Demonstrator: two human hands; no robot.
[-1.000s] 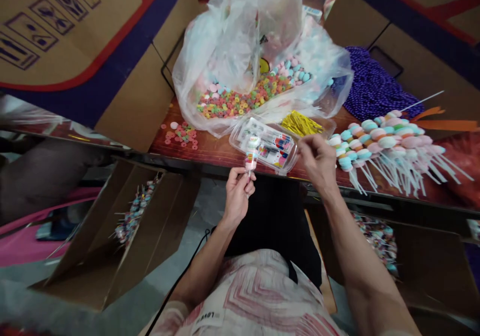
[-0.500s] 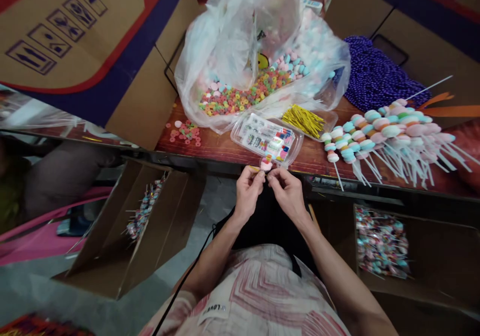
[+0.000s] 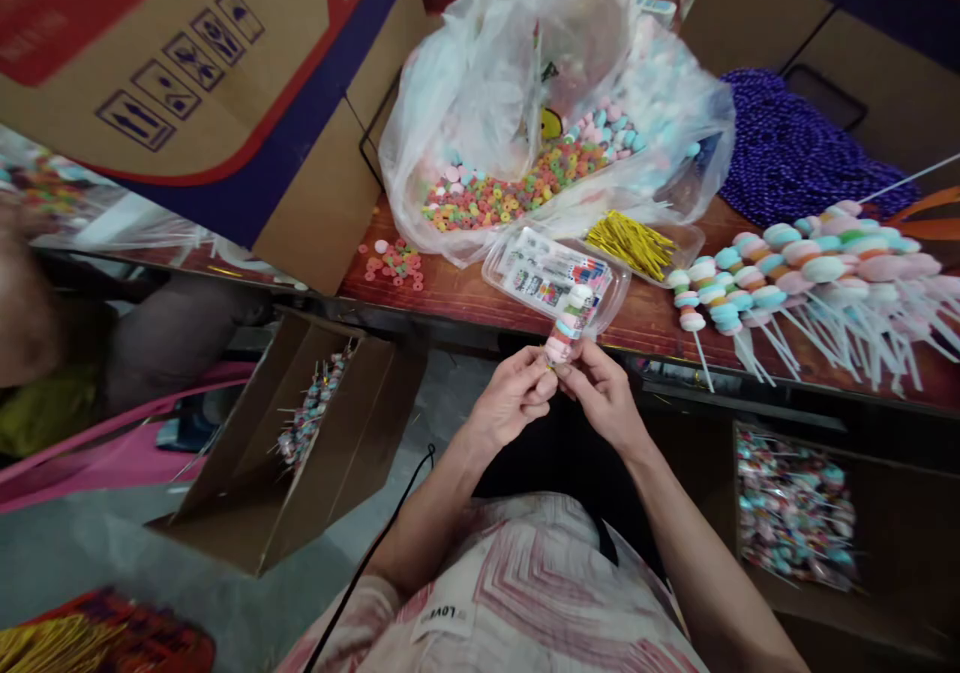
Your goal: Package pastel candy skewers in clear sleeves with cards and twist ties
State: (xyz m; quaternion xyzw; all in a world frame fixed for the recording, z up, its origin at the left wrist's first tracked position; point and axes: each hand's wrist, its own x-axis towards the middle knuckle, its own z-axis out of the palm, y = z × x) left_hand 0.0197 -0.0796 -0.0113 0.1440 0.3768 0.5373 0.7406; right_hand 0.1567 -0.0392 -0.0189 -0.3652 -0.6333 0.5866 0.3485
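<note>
At the table's front edge I hold a candy skewer (image 3: 567, 329) upright, a short stack of pink, blue, orange and green pieces. My left hand (image 3: 512, 400) pinches it at its lower end, and a bit of yellow shows at those fingertips. My right hand (image 3: 606, 395) is closed against the same end from the other side. What lies between the fingers is mostly hidden. Just behind the skewer sits a clear plastic tray (image 3: 621, 291) of printed labels (image 3: 534, 271). Yellow twist ties (image 3: 631, 243) lie in a pile beside it.
A clear bag (image 3: 409, 143) of ring and round candies stands behind. Candy skewers (image 3: 806, 253) lie in a row at right, near purple cord (image 3: 802, 148). Cartons (image 3: 300, 203) flank the table. Low boxes (image 3: 367, 453) hold wrapped skewers (image 3: 795, 503). Another person's arm (image 3: 22, 293) shows at left.
The view has shifted, so the table things sit further right and lower. The skewer now shows more of its length above my fingers, and both hands stay closed at its lower end.
</note>
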